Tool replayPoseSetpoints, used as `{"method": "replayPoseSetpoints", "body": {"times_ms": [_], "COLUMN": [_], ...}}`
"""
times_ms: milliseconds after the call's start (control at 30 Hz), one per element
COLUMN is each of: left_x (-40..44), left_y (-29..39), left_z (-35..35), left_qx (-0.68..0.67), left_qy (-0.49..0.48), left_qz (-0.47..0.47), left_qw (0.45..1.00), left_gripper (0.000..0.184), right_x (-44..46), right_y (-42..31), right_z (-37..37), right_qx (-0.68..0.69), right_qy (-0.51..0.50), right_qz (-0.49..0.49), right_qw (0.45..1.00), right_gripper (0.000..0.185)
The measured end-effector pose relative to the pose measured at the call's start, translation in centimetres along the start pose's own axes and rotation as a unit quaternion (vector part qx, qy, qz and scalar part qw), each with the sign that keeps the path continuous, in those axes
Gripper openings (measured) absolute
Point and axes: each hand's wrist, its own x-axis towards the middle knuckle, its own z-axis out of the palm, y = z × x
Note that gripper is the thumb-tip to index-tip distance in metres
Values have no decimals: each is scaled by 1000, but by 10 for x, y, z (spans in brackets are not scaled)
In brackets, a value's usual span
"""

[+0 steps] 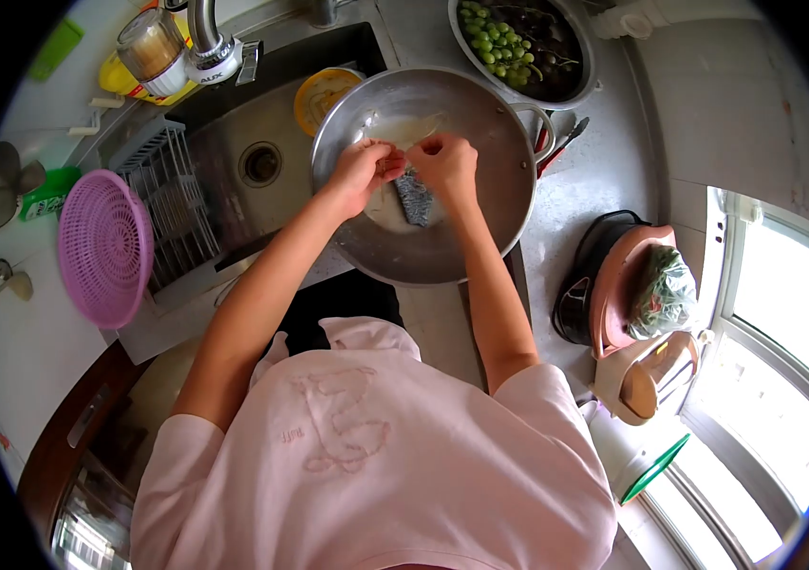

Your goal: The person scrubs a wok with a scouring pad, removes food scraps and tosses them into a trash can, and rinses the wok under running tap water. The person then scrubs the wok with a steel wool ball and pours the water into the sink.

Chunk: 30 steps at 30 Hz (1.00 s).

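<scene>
A wide metal wok (499, 204) rests across the counter and the sink's edge, with some cloudy liquid at its bottom. Both of my hands are over it, close together. My left hand (366, 169) has its fingers curled, and what they hold, if anything, is too small to name. My right hand (445, 166) is closed in a pinch, its fingertips turned toward the left hand. Just below the hands in the wok lies a dark grey textured piece (413, 199), partly hidden by the right hand.
Behind the wok stands a metal bowl (587, 90) of green and dark grapes. Red-handled scissors (556, 152) lie right of the wok. The sink (234, 123), a yellow bowl (305, 112), a dish rack (172, 204) and a purple colander (105, 249) are on the left; a pinkish container (613, 285) stands right.
</scene>
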Motion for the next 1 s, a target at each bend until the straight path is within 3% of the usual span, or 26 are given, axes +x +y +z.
{"method": "replayPoseSetpoints", "body": {"times_ms": [100,233,333,467,567,767,867,1000], "left_x": [3,1,4,2,1,-1,-1,-5], "left_y": [4,4,4,10,12,15,17,21], "left_z": [-3,6,4,0,-1,-5,-3,4], "left_qx": [-38,28,68,93,115,109,90,53], "left_qy": [-57,-14,34,47,45,51,51,48], "left_qz": [-35,18,35,51,63,63,54,41], "left_qw": [997,999,997,993,990,991,993,997], "left_gripper": [11,11,11,12,13,13,14,14], "right_x": [-18,-28,-7,42,63,83,84,68], "right_y": [-18,-28,-26,13,32,29,18,-12], "right_z": [9,7,-15,-15,5,23,11,-18], "right_qx": [-44,-2,11,-128,-281,-427,-423,-289], "right_qy": [-16,-89,-126,-76,-48,-194,-221,-213], "right_qz": [-47,-93,-69,-195,-291,-272,-227,-143], "right_qw": [998,992,990,970,913,840,849,922], "right_gripper": [20,18,19,26,25,19,18,21]}}
